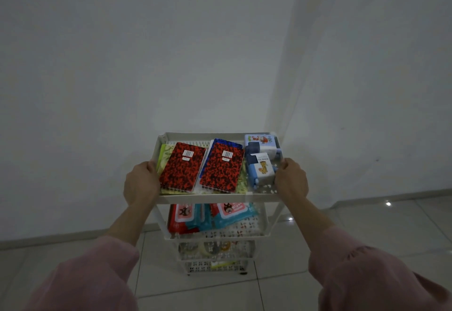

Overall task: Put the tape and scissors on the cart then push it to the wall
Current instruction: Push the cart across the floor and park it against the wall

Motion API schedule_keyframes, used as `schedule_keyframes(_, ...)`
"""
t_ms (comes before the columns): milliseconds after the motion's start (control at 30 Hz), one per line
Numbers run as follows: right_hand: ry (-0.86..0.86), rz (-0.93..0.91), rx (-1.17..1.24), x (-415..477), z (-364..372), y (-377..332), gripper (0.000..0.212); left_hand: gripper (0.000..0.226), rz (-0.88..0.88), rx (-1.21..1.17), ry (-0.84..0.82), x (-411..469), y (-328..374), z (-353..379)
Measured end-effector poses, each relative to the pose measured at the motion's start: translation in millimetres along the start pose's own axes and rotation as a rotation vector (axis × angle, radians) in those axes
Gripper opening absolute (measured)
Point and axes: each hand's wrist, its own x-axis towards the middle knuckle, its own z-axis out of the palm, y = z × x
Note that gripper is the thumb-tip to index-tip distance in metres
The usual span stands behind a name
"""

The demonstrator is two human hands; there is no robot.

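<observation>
You are on the pushing step: your left hand (140,182) and right hand (291,179) each have their grip closed on a side rim of the cart (215,198), which stands near the wall (171,66). Rolls of tape (208,248) seem to lie on a lower shelf; the scissors I cannot make out. Next, I judge, ease it straight forward until it meets the wall.
</observation>
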Motion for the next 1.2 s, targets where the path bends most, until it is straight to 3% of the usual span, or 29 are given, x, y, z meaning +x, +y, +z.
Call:
schedule_keyframes(433, 0.023, 0.041, -0.001, 64, -2, 0, 0.028, 0.043, 0.049, 0.004, -0.020, 30, 46, 40)
schedule_keyframes(1200, 0.007, -0.064, 0.005, 98, -5, -2, 0.032, 0.051, -0.067, -0.039, 0.046, 23, 60, 51)
